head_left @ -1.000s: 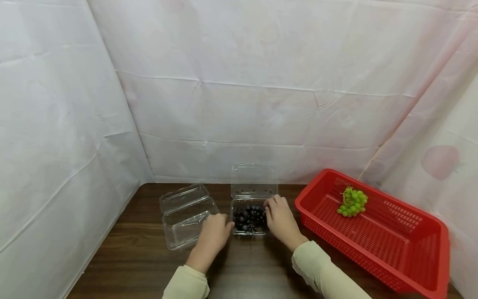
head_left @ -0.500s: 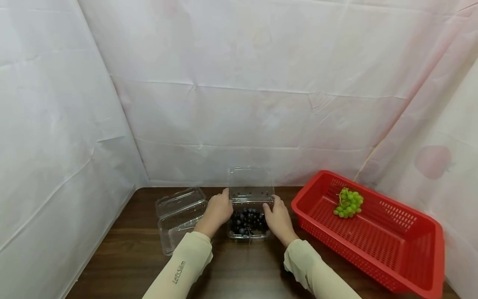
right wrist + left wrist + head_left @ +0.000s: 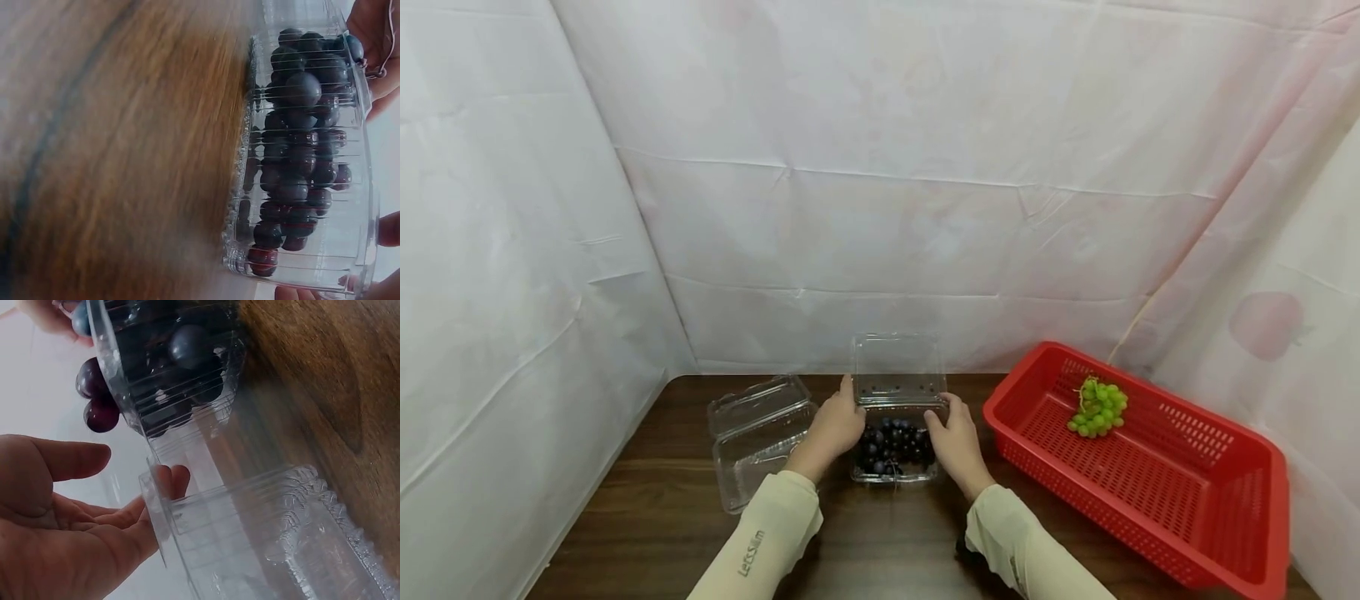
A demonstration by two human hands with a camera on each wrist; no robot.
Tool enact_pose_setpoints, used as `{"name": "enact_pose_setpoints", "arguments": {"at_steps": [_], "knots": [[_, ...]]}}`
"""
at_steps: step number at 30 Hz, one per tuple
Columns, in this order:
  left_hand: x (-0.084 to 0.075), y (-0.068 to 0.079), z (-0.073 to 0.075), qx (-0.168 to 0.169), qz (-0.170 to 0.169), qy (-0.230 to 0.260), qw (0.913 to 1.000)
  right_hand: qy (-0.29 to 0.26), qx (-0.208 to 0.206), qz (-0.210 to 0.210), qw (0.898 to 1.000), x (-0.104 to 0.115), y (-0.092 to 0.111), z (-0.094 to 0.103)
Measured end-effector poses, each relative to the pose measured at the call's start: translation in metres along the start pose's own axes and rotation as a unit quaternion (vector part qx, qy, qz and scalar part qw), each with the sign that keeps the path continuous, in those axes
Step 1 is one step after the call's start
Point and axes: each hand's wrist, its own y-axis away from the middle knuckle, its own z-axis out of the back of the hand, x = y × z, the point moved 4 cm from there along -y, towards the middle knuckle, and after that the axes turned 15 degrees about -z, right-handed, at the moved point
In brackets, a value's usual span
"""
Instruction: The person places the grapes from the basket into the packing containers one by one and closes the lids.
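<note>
A clear plastic clamshell box [image 3: 898, 362] stands in the middle of the table with its lid raised against the back wall. Dark grapes [image 3: 887, 442] lie in its base, with a stem hanging over the front edge. My left hand [image 3: 837, 422] is at the box's back left corner near the hinge. In the left wrist view its thumb stands apart from the fingers, and some fingertips [image 3: 180, 480] show through clear plastic. At the back right corner, my right hand [image 3: 957, 439] rests along the side, its thumb near the rim. The right wrist view cuts off most of that hand.
A second clear clamshell [image 3: 752, 467], lid up, stands left of my left hand. The red perforated basket [image 3: 1075, 483] at the right holds a bunch of green grapes [image 3: 1097, 408]. White sheeting [image 3: 895, 233] bounds the wooden table [image 3: 640, 500] at the back and sides.
My left hand has moved from the box's front left corner to the back left corner by the hinge. The right hand has shifted only slightly at the right side.
</note>
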Motion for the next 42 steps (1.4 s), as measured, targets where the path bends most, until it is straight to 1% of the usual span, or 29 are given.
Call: {"name": "enact_pose_setpoints", "arguments": {"at_steps": [3, 8, 10, 13, 16, 20, 23, 25, 28, 31, 35, 39, 42], "knots": [[0.001, 0.001, 0.006, -0.005, 0.001, 0.014, 0.9999, -0.007, -0.001, 0.000, 1.000, 0.000, 0.001, 0.001], [0.003, 0.001, 0.015, -0.023, -0.009, 0.031, 0.9992, -0.016, 0.002, 0.003, 1.000, 0.000, 0.002, 0.002], [0.005, 0.001, 0.016, -0.022, -0.013, 0.034, 0.9991, -0.018, 0.005, 0.000, 1.000, -0.001, 0.002, 0.002], [0.009, 0.001, 0.015, -0.014, -0.008, 0.049, 0.9987, -0.021, 0.011, -0.007, 1.000, -0.001, 0.003, 0.002], [0.009, 0.001, 0.017, -0.017, -0.017, 0.044, 0.9987, -0.024, 0.020, -0.017, 0.999, -0.002, 0.004, 0.001], [0.010, -0.001, 0.019, -0.032, -0.021, 0.015, 0.9992, -0.032, 0.030, -0.026, 0.999, -0.003, 0.005, 0.000], [0.012, -0.002, 0.020, -0.036, -0.013, 0.010, 0.9992, -0.040, 0.031, -0.024, 0.998, -0.002, 0.006, 0.000], [0.014, -0.002, 0.020, -0.037, -0.011, 0.019, 0.9991, -0.046, 0.032, -0.023, 0.998, -0.002, 0.006, 0.000], [0.017, -0.002, 0.019, -0.041, -0.005, 0.052, 0.9978, -0.053, 0.034, -0.021, 0.998, -0.002, 0.005, -0.001], [0.021, 0.000, 0.016, -0.035, 0.006, 0.112, 0.9930, -0.060, 0.041, -0.029, 0.997, -0.004, 0.002, -0.001], [0.023, 0.002, 0.014, -0.016, 0.006, 0.182, 0.9831, -0.089, 0.065, -0.051, 0.993, -0.006, 0.000, 0.000], [0.021, 0.005, 0.016, -0.009, -0.001, 0.230, 0.9732, -0.131, 0.087, -0.065, 0.985, -0.004, 0.000, 0.003], [0.020, 0.006, 0.017, -0.010, 0.007, 0.253, 0.9673, -0.160, 0.094, -0.060, 0.981, -0.002, 0.000, 0.006]]}}
